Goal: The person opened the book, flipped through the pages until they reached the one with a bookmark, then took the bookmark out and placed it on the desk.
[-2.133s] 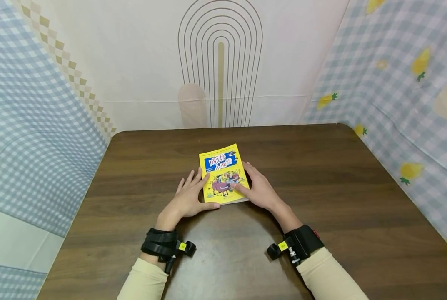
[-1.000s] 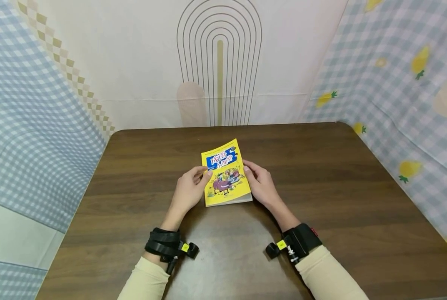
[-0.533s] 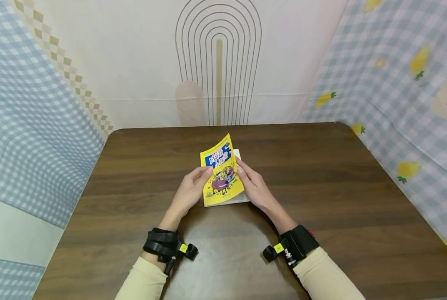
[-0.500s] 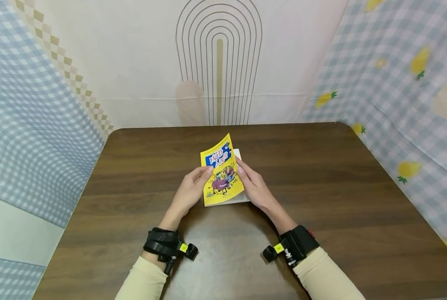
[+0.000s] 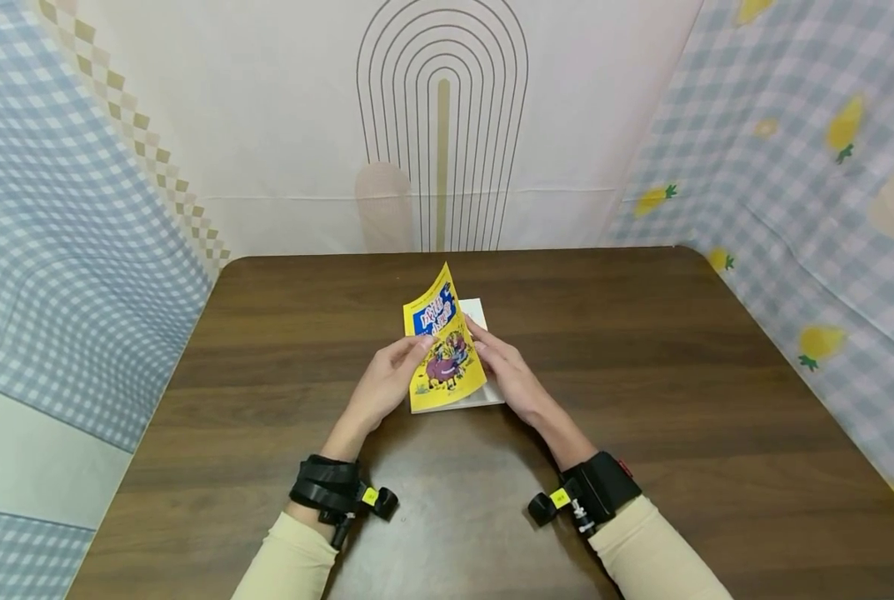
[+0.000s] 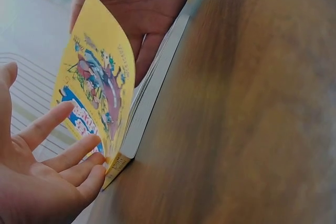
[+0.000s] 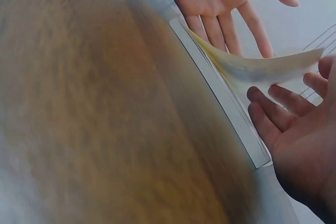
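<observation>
A yellow paperback book [image 5: 439, 358] with a blue title block lies on the table, its front cover lifted and curled toward the left. White page shows under the cover on the right. My left hand [image 5: 384, 382] is at the spine side, fingers loosely extended and touching the cover in the left wrist view. Beneath the raised cover, my right hand [image 5: 516, 385] has extended fingers against its inner side and near the pages. The right wrist view shows the book's page edge [image 7: 223, 98], the left hand [image 7: 210, 3] beyond it, and the right hand [image 7: 310, 135] close by.
The dark brown wooden table [image 5: 686, 400] extends around the book. A white cloth with an arch pattern [image 5: 442, 125] hangs behind it. Blue checked cloths [image 5: 79, 225] hang at both sides. Black wrist straps with small cameras [image 5: 604, 487] sit on both forearms.
The flat book's cover has been raised by the right hand and bent leftward, uncovering white page. The left hand moved from lying spread at the spine to touching the cover.
</observation>
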